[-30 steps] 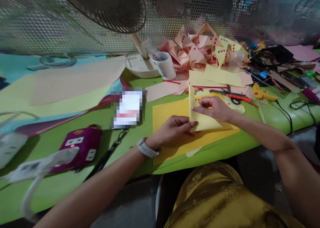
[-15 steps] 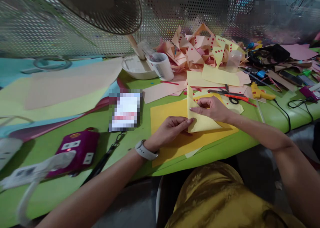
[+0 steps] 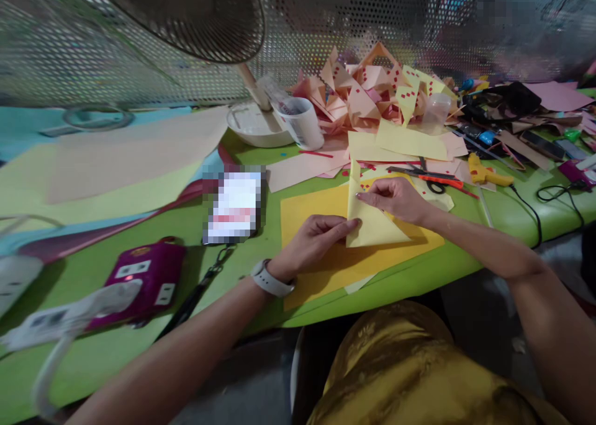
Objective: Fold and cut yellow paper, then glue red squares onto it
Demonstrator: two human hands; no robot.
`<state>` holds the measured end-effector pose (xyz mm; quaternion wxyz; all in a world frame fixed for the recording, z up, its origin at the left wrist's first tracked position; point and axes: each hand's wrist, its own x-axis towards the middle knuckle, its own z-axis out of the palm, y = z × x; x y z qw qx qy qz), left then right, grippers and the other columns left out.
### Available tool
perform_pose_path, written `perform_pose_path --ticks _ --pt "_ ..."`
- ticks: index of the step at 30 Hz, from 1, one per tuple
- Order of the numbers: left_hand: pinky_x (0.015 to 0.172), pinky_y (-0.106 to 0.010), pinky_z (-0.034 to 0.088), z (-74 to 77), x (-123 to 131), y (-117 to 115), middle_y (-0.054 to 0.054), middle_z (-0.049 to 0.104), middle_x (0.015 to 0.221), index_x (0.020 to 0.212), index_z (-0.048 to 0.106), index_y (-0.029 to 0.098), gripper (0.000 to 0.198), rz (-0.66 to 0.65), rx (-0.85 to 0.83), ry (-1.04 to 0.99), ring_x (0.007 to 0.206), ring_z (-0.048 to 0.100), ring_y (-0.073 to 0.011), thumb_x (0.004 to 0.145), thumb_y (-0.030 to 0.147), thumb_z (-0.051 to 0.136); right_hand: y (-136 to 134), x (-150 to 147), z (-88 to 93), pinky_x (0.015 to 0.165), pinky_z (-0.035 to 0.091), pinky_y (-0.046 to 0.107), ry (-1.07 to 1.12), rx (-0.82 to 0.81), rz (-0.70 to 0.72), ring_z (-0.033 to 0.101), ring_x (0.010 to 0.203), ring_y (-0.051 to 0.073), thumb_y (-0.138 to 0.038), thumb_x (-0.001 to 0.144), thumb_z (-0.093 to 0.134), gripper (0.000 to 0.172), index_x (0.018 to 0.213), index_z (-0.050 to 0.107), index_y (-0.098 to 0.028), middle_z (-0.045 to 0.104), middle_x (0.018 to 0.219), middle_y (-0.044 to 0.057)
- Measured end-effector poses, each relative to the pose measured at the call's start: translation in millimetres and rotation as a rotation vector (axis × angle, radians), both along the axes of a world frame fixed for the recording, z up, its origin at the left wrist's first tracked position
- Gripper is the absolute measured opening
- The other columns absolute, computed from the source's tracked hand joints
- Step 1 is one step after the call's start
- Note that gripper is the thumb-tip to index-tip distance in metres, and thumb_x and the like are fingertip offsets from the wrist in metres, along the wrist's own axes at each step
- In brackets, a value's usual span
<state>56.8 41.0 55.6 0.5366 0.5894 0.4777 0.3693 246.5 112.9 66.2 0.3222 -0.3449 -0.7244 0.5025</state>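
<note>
A folded piece of pale yellow paper (image 3: 367, 228) is held between my two hands, its folded strip standing along the left side. My left hand (image 3: 321, 236), with a pale watch on the wrist, pinches the paper's left edge between thumb and fingers. Higher up, my right hand (image 3: 395, 196) pinches the paper near the fold. Beneath lies a deeper yellow sheet (image 3: 311, 276) on the green table (image 3: 246, 304). Scissors (image 3: 440, 180) with orange and black handles rest just beyond my right hand.
A fan (image 3: 261, 130) stands behind with a white cup (image 3: 302, 124) beside it. Folded pink paper shapes (image 3: 363, 96) are heaped at the back. A yellow glue gun (image 3: 487, 172) lies right; a phone (image 3: 235, 208), a purple power socket (image 3: 144, 276) and large paper sheets (image 3: 135, 158) lie left.
The folded paper has shifted slightly left, and its right part now looks narrower and more triangular. My right hand has moved up a little along the fold; both hands keep their pinch.
</note>
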Motion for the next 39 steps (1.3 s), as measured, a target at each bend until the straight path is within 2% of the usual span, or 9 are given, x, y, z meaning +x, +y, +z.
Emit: perform_pose_path --ticks 5,9,11,13,16,18,25,31,39 --pt "0.047 -0.023 0.035 -6.9 -6 4 0.001 0.048 0.05 0.048 0.059 0.018 0.045 0.138 0.09 0.007 0.05 0.041 -0.011 0.077 0.049 0.07 13 4 0.7 0.059 0.047 0.024 0.179 -0.018 -0.178 0.056 0.057 0.009 -0.063 0.081 0.064 0.046 0.072 0.062 -0.018 0.06 0.061 -0.001" --pt "0.052 -0.024 0.043 -19.6 -11 9 0.0 0.056 0.054 0.054 0.065 0.018 0.044 0.345 0.156 -0.138 0.052 0.049 -0.0125 0.079 0.054 0.071 24 8 1.4 0.068 0.053 0.023 0.337 -0.057 -0.368 0.061 0.068 0.01 -0.075 0.08 0.055 0.056 0.079 0.064 -0.02 0.064 0.075 0.001" --pt "0.056 -0.024 0.047 -23.8 -12 11 -0.001 0.06 0.059 0.06 0.068 0.018 0.041 0.43 0.182 -0.217 0.056 0.053 -0.0127 0.079 0.055 0.072 24 10 0.8 0.065 0.053 0.023 0.355 -0.125 -0.349 0.061 0.067 0.009 -0.079 0.079 0.051 0.061 0.082 0.064 -0.019 0.064 0.077 0.001" --pt "0.064 -0.025 0.051 -25.6 -10 12 -0.001 0.065 0.066 0.066 0.071 0.018 0.039 0.471 0.216 -0.275 0.063 0.057 -0.0134 0.078 0.055 0.073 20 9 -0.5 0.06 0.052 0.023 0.314 -0.204 -0.235 0.06 0.063 0.009 -0.079 0.075 0.057 0.061 0.083 0.065 -0.019 0.063 0.075 0.001" --pt "0.073 -0.027 0.054 -26.1 -7 11 -0.003 0.07 0.079 0.073 0.074 0.019 0.036 0.453 0.236 -0.295 0.075 0.063 -0.0156 0.08 0.054 0.072 8 4 -4.1 0.056 0.049 0.024 0.214 -0.268 -0.056 0.055 0.059 0.009 -0.065 0.064 0.078 0.052 0.076 0.064 -0.017 0.062 0.069 0.0" --pt "0.075 -0.028 0.055 -26.9 -6 9 -0.004 0.071 0.085 0.076 0.074 0.02 0.036 0.425 0.218 -0.275 0.08 0.065 -0.0171 0.081 0.055 0.071 2 -1 -7.2 0.054 0.047 0.024 0.186 -0.277 -0.031 0.052 0.057 0.009 -0.056 0.061 0.084 0.045 0.069 0.063 -0.017 0.06 0.064 -0.001" --pt "0.07 -0.027 0.057 -30.0 -5 10 -0.002 0.071 0.078 0.076 0.076 0.021 0.038 0.414 0.192 -0.273 0.072 0.064 -0.015 0.079 0.058 0.071 -1 -8 -9.6 0.054 0.047 0.024 0.28 -0.323 -0.094 0.053 0.052 0.008 -0.054 0.058 0.085 0.043 0.064 0.067 -0.015 0.065 0.062 0.001" --pt "0.063 -0.025 0.058 -24.5 -3 10 0.0 0.069 0.072 0.072 0.074 0.02 0.037 0.428 0.146 -0.377 0.065 0.062 -0.0123 0.073 0.058 0.077 0 -7 -10.4 0.055 0.05 0.024 0.329 -0.379 -0.122 0.056 0.052 0.008 -0.062 0.062 0.08 0.048 0.064 0.068 -0.016 0.068 0.065 0.003" --pt "0.066 -0.026 0.06 -25.3 -6 12 -0.001 0.072 0.08 0.075 0.074 0.021 0.039 0.461 0.122 -0.364 0.073 0.067 -0.0152 0.072 0.06 0.076 12 -2 -16.3 0.056 0.048 0.022 0.417 -0.339 -0.268 0.054 0.056 0.007 -0.059 0.065 0.079 0.042 0.07 0.066 -0.02 0.067 0.072 0.0"
